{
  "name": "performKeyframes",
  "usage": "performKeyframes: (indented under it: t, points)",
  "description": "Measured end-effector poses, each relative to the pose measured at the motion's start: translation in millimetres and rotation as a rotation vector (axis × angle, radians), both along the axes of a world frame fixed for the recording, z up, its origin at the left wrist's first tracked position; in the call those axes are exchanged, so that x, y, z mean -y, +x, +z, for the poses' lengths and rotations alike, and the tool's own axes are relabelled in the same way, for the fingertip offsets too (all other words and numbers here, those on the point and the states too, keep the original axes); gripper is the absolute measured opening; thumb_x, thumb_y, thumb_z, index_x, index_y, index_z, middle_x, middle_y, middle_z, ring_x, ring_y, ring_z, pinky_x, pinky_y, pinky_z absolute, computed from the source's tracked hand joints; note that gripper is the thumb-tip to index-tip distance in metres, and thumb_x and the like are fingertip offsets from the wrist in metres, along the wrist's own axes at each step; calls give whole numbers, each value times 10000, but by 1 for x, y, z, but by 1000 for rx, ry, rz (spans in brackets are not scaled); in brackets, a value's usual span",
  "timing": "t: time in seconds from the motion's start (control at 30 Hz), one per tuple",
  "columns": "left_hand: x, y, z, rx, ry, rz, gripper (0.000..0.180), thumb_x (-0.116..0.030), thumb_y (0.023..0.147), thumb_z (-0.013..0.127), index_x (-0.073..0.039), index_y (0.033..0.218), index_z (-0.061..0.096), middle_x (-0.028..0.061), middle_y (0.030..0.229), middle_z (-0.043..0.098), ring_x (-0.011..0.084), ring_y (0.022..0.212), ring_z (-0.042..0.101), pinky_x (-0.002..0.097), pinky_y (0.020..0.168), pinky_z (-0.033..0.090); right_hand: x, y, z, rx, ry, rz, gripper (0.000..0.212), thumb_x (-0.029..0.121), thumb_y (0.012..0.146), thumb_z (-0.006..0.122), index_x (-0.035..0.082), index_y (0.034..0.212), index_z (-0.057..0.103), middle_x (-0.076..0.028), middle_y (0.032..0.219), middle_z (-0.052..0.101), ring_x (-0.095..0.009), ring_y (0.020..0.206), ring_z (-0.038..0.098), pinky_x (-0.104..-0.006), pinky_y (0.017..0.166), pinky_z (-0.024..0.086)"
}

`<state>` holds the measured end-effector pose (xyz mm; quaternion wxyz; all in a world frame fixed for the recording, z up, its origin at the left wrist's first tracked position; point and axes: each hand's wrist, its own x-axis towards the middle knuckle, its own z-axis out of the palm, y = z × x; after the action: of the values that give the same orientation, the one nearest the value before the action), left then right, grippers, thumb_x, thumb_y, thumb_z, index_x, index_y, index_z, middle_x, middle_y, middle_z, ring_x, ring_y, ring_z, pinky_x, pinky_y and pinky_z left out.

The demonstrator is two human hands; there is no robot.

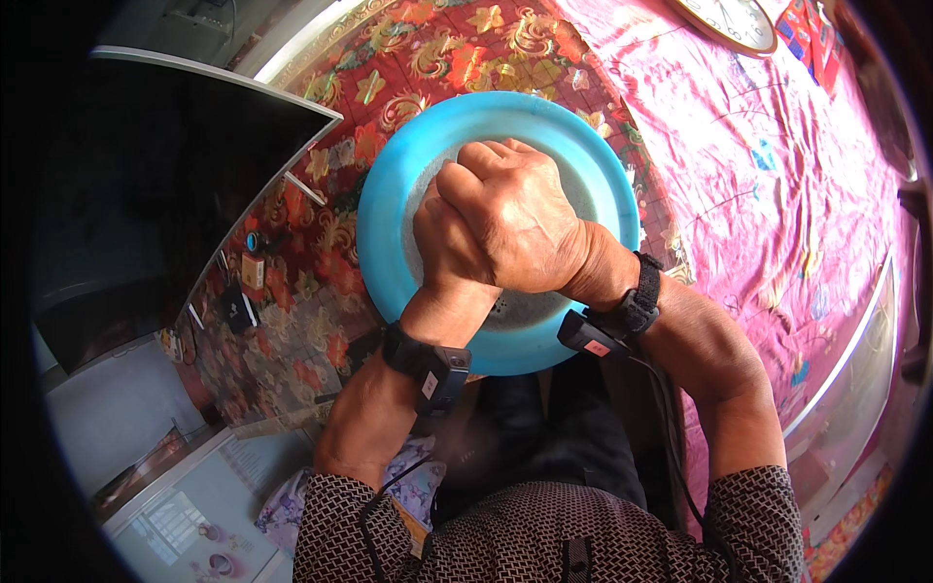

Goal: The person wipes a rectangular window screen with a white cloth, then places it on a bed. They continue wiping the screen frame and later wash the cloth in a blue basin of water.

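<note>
My right hand (530, 216) is closed in a fist and pressed against my left hand (449, 238), whose fingers are curled and largely covered by it. Whatever is between them, if anything, is hidden. Both hands are over a round blue basin (387, 209) with a wide rim. Inside the basin shows a grey, speckled surface (525, 309) with a few small dark dots near my wrists. Whether it is liquid or something solid I cannot tell. Black straps with small devices are around both wrists.
Under the basin lies a red floral cloth (340, 219). A large dark screen (175, 185) stands at the left, with small items beside it. Pink crumpled fabric (739, 185) covers the right side. A round clock (734, 21) lies at the top right. Cables run along both arms.
</note>
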<state>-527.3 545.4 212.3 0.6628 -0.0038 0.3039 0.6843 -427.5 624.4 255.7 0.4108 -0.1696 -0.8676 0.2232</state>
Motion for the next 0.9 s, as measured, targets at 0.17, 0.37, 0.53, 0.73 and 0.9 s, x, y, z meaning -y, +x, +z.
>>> performKeyframes:
  t: [0.17,0.37,0.53,0.73,0.9]
  points:
    - [8,-1,-4,9,-16,1,480,-499,1217,406,-107,1318,664,96,1344,682,213,1298,668,397,1139,532,7,5,-9,-7,43,-20,283,284,884,818,68,825,645,-137,776,644,-381,733,704,-525,684,555]
    - [6,6,17,-151,-86,-13,531,-544,1219,419,-96,1365,663,95,1374,682,204,1304,668,391,1139,540,1,9,-6,22,-178,32,265,293,975,765,47,924,677,-171,817,660,-416,771,705,-515,714,572]
    - [11,-9,41,-160,-40,23,477,-393,1210,532,10,1442,642,151,1341,735,283,1229,734,468,1076,591,-16,40,16,-80,-907,333,301,279,1047,806,-16,1088,769,-133,908,757,-249,849,749,-416,794,594]
    - [22,-15,40,-207,70,-123,539,-475,1220,518,-15,1470,644,133,1357,744,253,1210,741,465,1021,610,-26,47,21,-84,-675,267,388,243,1001,794,-1,1299,743,-185,1176,766,-308,1083,773,-428,958,608]
    - [15,9,39,-239,101,2,614,-557,1242,390,-97,1617,549,128,1601,609,291,1502,587,461,1260,490,-9,35,17,12,-195,263,671,461,988,789,4,1465,675,-257,1490,681,-468,1317,703,-541,1147,560]
